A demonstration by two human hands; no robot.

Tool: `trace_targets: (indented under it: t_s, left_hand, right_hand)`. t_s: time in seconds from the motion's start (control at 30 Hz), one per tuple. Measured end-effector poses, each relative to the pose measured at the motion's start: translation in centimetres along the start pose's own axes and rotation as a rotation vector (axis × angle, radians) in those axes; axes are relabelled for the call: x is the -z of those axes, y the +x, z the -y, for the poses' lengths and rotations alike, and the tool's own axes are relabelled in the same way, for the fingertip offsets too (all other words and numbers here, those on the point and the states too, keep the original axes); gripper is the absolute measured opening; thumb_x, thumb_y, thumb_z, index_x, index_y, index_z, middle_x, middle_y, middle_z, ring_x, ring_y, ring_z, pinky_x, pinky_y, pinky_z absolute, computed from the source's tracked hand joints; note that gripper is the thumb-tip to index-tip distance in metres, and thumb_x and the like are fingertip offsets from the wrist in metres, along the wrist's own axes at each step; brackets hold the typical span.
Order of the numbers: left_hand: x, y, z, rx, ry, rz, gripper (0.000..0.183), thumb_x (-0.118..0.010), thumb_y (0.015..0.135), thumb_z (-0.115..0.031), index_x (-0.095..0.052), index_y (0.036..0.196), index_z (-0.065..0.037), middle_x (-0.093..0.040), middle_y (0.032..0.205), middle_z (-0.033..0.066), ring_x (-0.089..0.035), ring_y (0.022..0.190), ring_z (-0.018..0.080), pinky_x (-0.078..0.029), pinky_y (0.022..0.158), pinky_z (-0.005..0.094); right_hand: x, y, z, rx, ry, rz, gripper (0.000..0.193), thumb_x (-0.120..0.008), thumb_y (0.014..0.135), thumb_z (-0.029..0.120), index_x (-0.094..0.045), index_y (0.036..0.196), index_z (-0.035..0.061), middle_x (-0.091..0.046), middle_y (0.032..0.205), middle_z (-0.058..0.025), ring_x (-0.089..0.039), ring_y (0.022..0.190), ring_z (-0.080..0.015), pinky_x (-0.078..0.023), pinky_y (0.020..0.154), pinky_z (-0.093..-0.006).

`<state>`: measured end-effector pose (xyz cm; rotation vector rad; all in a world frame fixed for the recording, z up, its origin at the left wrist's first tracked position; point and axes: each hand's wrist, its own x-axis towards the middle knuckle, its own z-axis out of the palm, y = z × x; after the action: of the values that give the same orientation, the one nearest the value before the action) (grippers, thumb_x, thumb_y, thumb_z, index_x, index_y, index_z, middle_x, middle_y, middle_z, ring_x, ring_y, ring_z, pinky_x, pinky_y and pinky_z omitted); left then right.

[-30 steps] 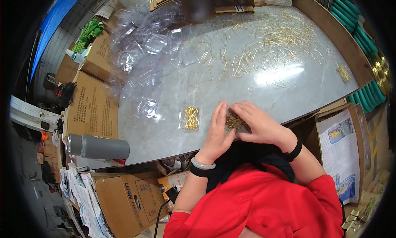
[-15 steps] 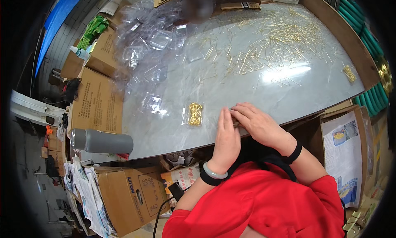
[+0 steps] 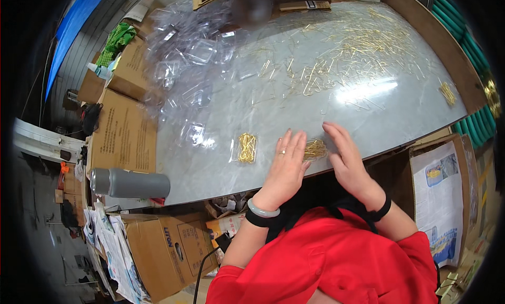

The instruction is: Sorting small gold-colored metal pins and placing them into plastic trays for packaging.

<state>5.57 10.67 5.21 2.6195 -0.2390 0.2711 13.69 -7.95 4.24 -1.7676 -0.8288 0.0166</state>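
A small bundle of gold wire hooks (image 3: 315, 150) lies near the table's front edge, between my two hands. My left hand (image 3: 284, 170) is flat with its fingers stretched out, beside the bundle's left end. On the other side my right hand (image 3: 348, 162) is open, its fingers extended and a small gap from the bundle. Further left, a second bundle of gold hooks (image 3: 246, 148) sits in a clear plastic case. Many loose gold hooks (image 3: 363, 46) are spread over the far right of the grey table (image 3: 210, 172).
Clear plastic cases (image 3: 189, 62) pile up at the far left. A grey bottle (image 3: 130, 183) lies at the left edge, near cardboard boxes (image 3: 123, 133). Another small hook bundle (image 3: 447, 94) rests by the cardboard border (image 3: 436, 46) at right.
My hands have drawn apart, the right one moving right and the left shifting slightly left. The hook bundle they covered now shows between them.
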Motion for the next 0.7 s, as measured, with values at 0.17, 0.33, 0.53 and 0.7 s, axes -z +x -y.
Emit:
trace_targets:
  t_s: [0.17,0.33,0.53,0.7]
  left_hand:
    - [-1.4,0.4,-0.2,-0.072,0.020,-0.021,0.063,-0.056,0.093,0.001,-0.032,0.151,0.005,-0.040,0.148,0.0275,-0.035,0.142,0.0464,-0.032,0.118,0.0513]
    - [-1.9,0.0,-0.3,0.026,-0.043,-0.115,0.064,-0.055,0.093,0.003,-0.028,0.152,0.008,-0.039,0.146,0.0306,-0.038,0.139,0.0479,-0.036,0.115,0.0516]
    - [-2.3,-0.3,0.4,0.067,-0.218,-0.160,0.075,-0.056,0.093,0.005,-0.017,0.157,0.003,-0.044,0.140,0.0288,-0.047,0.128,0.0462,-0.042,0.107,0.0493]
    - [-1.9,-0.3,0.0,0.058,-0.199,-0.210,0.082,-0.058,0.091,0.008,-0.015,0.159,0.000,-0.049,0.134,0.0254,-0.054,0.119,0.0425,-0.046,0.101,0.0472]
  right_hand:
    - [-2.9,-0.9,1.3,-0.030,0.010,-0.047,0.071,-0.046,0.079,-0.008,-0.033,0.149,-0.0046,-0.033,0.154,-0.0267,-0.032,0.145,-0.0437,-0.027,0.121,-0.0452]
    - [-2.6,0.4,1.1,0.017,0.036,-0.006,0.069,-0.053,0.084,-0.003,-0.032,0.150,-0.0035,-0.033,0.153,-0.0258,-0.034,0.143,-0.0436,-0.030,0.119,-0.0471]
    - [-2.8,1.6,0.5,0.204,-0.282,-0.058,0.049,-0.067,0.086,0.004,-0.052,0.132,-0.0025,-0.057,0.127,-0.0221,-0.054,0.121,-0.0412,-0.043,0.105,-0.0482]
    - [-2.6,1.8,-0.3,0.186,-0.344,0.006,0.030,-0.064,0.083,-0.002,-0.060,0.112,-0.0020,-0.060,0.110,-0.0179,-0.059,0.104,-0.0374,-0.050,0.092,-0.0467]
